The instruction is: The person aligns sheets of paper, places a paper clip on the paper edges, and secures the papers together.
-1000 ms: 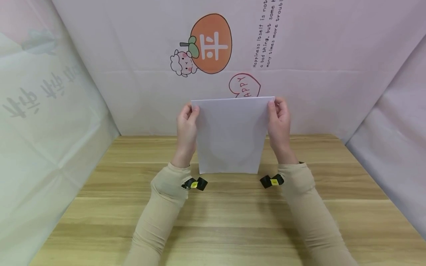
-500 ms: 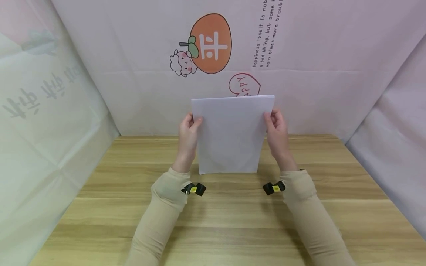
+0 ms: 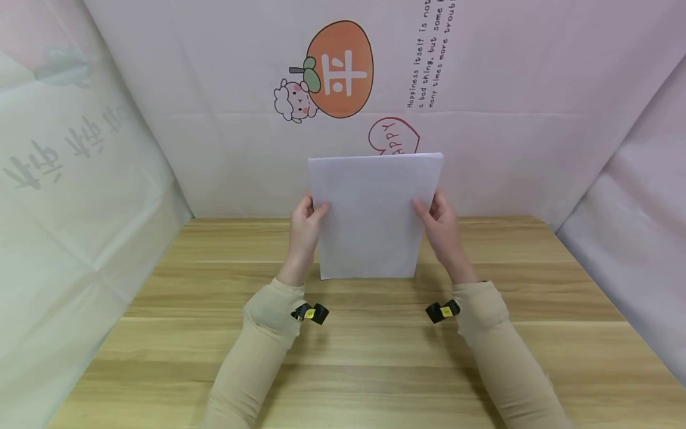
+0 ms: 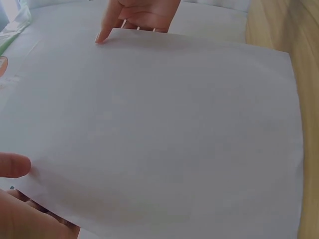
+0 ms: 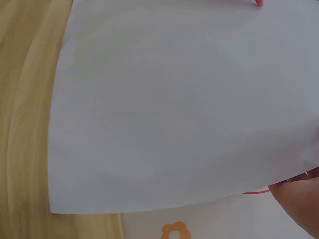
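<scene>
White paper (image 3: 372, 220) stands nearly upright above the table, its lower edge close to the wood. A thin line of thickness shows along its top edge. My left hand (image 3: 305, 229) grips the left side, thumb on the near face and fingers behind. Opposite it, my right hand (image 3: 442, 229) holds the right side in the same way, a little below mid-height of the top half. In the left wrist view the blank paper (image 4: 169, 124) fills most of the picture, between both hands. The right wrist view shows the paper (image 5: 174, 109) with part of my right hand (image 5: 301, 201) under its edge.
The wood-grain table (image 3: 354, 369) spreads below. A white printed cloth (image 3: 241, 161) hangs behind it, with an orange fruit drawing (image 3: 343, 104) and lettering. More cloth (image 3: 80, 238) covers the left and right sides. Small black cameras (image 3: 320, 313) sit at both wrists.
Both hands have slid down the sides of the paper from its top corners, still gripping it. The right thumb reaches further inward. The paper itself stays almost in place.
</scene>
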`<state>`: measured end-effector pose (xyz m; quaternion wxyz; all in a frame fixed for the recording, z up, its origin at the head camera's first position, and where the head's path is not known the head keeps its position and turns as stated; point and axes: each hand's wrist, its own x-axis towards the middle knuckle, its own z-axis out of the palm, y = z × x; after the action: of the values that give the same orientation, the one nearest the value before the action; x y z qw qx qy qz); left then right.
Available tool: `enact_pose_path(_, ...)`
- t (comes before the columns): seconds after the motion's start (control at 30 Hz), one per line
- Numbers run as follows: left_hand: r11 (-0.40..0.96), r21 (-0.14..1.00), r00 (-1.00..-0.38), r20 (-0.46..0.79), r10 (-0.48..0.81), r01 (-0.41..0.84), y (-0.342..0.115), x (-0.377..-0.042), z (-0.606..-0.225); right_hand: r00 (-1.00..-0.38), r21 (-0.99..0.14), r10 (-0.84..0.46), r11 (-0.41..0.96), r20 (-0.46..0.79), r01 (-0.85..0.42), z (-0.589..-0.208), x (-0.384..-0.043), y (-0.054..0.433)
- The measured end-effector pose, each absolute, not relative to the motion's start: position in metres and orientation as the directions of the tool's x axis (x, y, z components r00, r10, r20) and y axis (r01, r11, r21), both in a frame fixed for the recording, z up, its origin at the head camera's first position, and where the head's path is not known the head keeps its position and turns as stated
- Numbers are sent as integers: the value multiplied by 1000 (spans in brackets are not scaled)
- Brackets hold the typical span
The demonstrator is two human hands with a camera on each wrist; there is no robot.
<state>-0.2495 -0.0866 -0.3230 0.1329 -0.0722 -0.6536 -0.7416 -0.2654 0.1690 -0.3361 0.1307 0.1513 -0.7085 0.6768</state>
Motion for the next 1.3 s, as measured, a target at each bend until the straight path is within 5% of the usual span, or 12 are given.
enact_pose_path(0.27, -20, 954, -953, 299, -52, 300, -88, -251, -337, -900, -905, -101, 5, 423, -426, -348, -266, 170)
enact_pose_path(1.3, -21, 951, -946, 304, -113, 308, -82, -251, -338, -900, -901, -57, 9, 432, -434, -347, -269, 163)
